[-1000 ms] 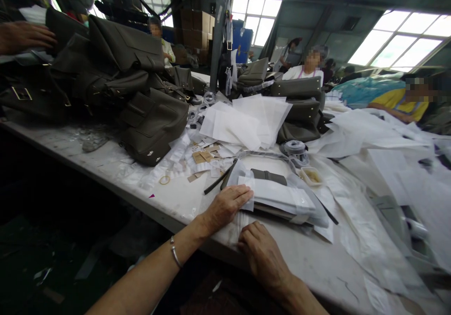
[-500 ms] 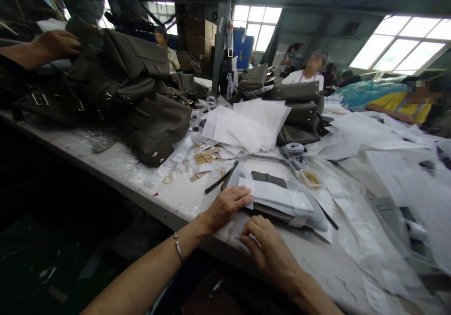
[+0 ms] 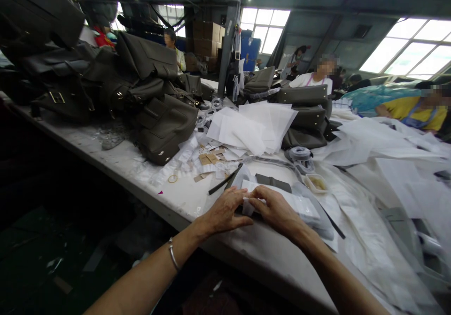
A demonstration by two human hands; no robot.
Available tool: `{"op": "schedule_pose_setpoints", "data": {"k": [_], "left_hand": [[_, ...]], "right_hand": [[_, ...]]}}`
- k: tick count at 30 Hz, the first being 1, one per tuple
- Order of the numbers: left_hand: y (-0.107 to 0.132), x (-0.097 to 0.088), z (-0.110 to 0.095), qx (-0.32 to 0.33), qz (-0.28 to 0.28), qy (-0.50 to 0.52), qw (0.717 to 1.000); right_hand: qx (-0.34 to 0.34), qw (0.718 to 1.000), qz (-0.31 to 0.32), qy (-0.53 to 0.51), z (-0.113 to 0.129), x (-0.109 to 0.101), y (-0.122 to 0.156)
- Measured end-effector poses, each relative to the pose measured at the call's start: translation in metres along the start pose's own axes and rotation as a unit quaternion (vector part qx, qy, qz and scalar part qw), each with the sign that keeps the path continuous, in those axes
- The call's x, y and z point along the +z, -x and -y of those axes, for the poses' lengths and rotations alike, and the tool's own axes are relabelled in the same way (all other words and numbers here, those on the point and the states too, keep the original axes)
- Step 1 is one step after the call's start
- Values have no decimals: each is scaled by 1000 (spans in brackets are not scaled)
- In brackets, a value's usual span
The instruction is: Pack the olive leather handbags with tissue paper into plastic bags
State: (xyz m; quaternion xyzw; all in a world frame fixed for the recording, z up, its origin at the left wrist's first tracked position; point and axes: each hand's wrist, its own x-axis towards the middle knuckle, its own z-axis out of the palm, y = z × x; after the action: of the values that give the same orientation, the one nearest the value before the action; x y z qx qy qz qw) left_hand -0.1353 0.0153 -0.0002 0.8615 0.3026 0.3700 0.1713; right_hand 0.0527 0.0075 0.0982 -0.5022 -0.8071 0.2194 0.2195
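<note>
A flat bundle lies on the table's near edge, banded in white wrapping paper (image 3: pixel 298 203). A folded dark olive leather piece (image 3: pixel 274 182) shows above the band, and a thin dark strap (image 3: pixel 222 184) sticks out to the left. At the bundle's left end rests my left hand (image 3: pixel 225 211), fingers stretched out and thumb apart. My right hand (image 3: pixel 273 207) touches the paper beside the left fingertips. Its fingers are bent and pressed together over a small translucent edge I cannot make out clearly.
Dark olive handbags (image 3: pixel 165 127) are heaped at the left, with more bags (image 3: pixel 306 111) behind. Loose white sheets (image 3: pixel 253 127), brown tags (image 3: pixel 207 158), coiled grey straps (image 3: pixel 300 157) and a small plastic tub (image 3: pixel 317 183) surround the bundle. Co-workers (image 3: pixel 315 78) sit across the table.
My right hand has moved up from the near table edge onto the bundle, meeting my left fingertips. At far left, the other person's hand is gone from view and a dark bag is raised.
</note>
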Motion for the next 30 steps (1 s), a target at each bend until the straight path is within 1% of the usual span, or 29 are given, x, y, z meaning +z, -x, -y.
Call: {"op": "schedule_pose_setpoints", "data": {"k": [2,4,5,6,8,10,14,16,18,21,23,25,28,30], "left_hand": [[-1,4,-2,-16,-17,2,1000],[-2,6,-4,-35,-32,10,999],[-3,5,-5,-43,-35,16,998],[-3,5,-6,-48,-33,21,998],[-3,3,-7,-48,-25,29,998],[-3,3,-8,-41,-25,32,998],[1,3,-7,-18,-29,26,999],[2,2,-7,-7,-46,18,999],[4,0,-7,5,-59,16,998],[5,-1,-6,15,-40,16,999],[5,1,-5,17,-31,7,999],[4,4,-6,19,-37,-15,999],[1,11,-8,16,-69,-53,996],[-2,14,-12,-10,-102,-62,993]], "right_hand": [[22,999,24,-30,-1,-3,2],[24,995,56,-74,-4,-9,5],[24,993,62,-97,-5,-12,6],[29,991,56,-117,-7,-14,7],[45,990,23,-129,-12,-16,6],[43,994,-2,-105,-18,-11,4],[-37,999,-10,-15,-31,13,0],[-70,997,-25,19,-37,22,0],[-99,994,-28,31,-42,27,2],[-133,990,-26,34,-46,29,7],[-140,988,-33,50,-46,32,9],[-144,985,-48,77,-46,36,12],[-146,984,-57,89,-44,37,14],[-133,989,-26,61,-41,30,13]]}}
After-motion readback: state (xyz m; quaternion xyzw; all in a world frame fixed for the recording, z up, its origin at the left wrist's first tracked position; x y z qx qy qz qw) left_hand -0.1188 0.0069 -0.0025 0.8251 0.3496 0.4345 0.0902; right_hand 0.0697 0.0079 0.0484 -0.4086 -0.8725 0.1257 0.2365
